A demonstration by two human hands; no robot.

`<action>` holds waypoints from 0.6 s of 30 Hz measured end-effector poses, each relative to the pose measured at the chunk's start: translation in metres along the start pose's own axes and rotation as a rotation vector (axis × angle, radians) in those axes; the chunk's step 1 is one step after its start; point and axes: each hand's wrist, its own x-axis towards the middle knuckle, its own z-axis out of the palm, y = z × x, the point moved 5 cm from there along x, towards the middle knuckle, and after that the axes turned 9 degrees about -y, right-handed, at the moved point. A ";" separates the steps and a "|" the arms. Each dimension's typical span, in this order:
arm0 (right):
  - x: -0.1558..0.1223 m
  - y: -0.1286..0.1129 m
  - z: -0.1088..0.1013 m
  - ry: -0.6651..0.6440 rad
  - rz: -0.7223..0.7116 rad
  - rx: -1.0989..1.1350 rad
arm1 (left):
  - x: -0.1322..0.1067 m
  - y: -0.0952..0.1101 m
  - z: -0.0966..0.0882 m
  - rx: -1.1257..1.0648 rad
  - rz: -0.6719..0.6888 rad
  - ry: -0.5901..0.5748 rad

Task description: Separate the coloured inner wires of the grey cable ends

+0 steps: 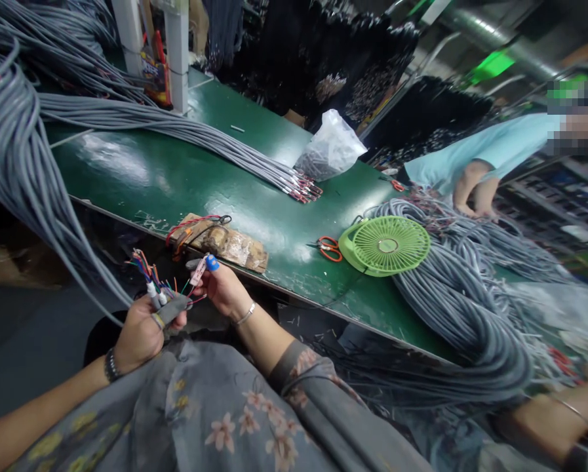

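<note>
My left hand [139, 333] is closed round the ends of several grey cables [107, 290], and its thumb or finger wears a grey covering. From this fist stick up thin coloured wires [149, 267] and white sleeve ends. Close by on the right, my right hand [222, 288], with a blue cover on one fingertip, pinches a small white piece with reddish marks [198, 270], whose exact kind I cannot make out. A thin red wire runs between the two hands. Just beyond them, a worn wooden block [239, 249] with red and black leads lies at the table edge.
The green table [254, 216] carries a long grey cable bundle [215, 141], a plastic bag [330, 147], orange-handled scissors [329, 248] and a green fan [389, 244]. More cable coils [470, 314] lie at right. A co-worker's arms [475, 187] reach in there; another forearm [552, 416] shows lower right.
</note>
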 end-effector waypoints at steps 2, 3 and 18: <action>0.001 -0.001 0.001 0.019 -0.009 -0.009 | 0.001 0.002 0.004 0.016 0.025 0.009; 0.001 -0.001 0.000 0.033 -0.014 -0.011 | 0.002 0.002 0.004 0.016 0.031 0.017; 0.000 0.002 0.002 0.087 -0.098 0.045 | 0.008 -0.010 0.003 0.075 -0.032 0.012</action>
